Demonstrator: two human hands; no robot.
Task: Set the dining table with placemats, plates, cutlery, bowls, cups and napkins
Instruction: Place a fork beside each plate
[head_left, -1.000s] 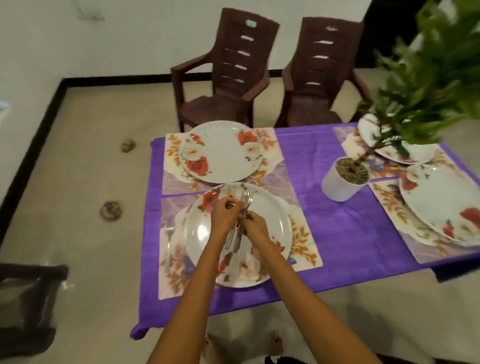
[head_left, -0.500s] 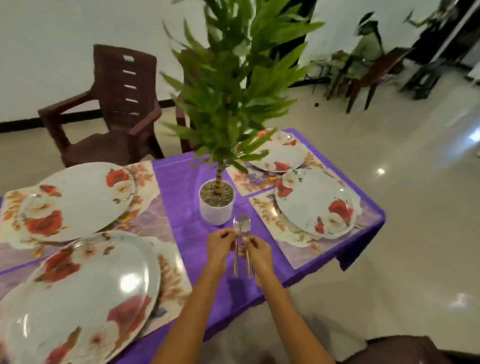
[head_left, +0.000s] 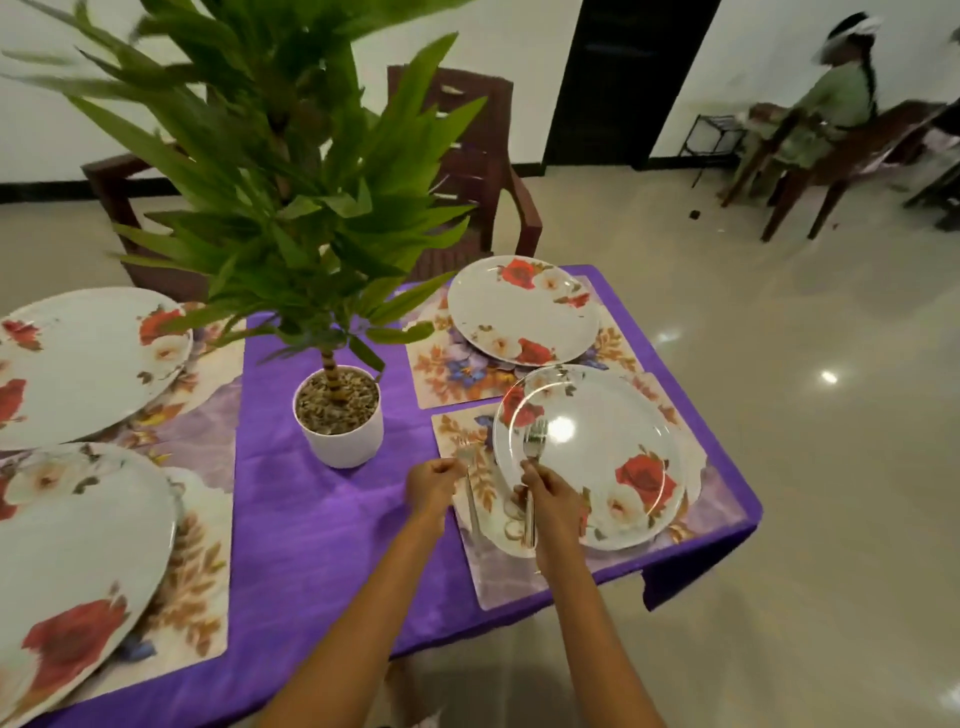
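The left hand (head_left: 434, 483) pinches a silver metal fork (head_left: 469, 488) near its neck, the handle pointing to 6 o'clock over the bare strip of the floral rectangular placemat (head_left: 519, 587). At its 3 o'clock the right hand (head_left: 553, 499) grips the remaining silver cutlery (head_left: 530, 467), at least one more fork, over the left rim of the round white plate with red roses (head_left: 613, 452). That plate nearly fills its placemat, leaving narrow strips at 9 and 3 o'clock. The purple tablecloth (head_left: 306, 519) drops off at the table's edge just past the placemat at 3 and 6 o'clock. A white-potted green plant (head_left: 340, 415) stands at 10 o'clock from the left hand, open cloth between them. A second rose plate (head_left: 522, 309) lies at 12 o'clock.
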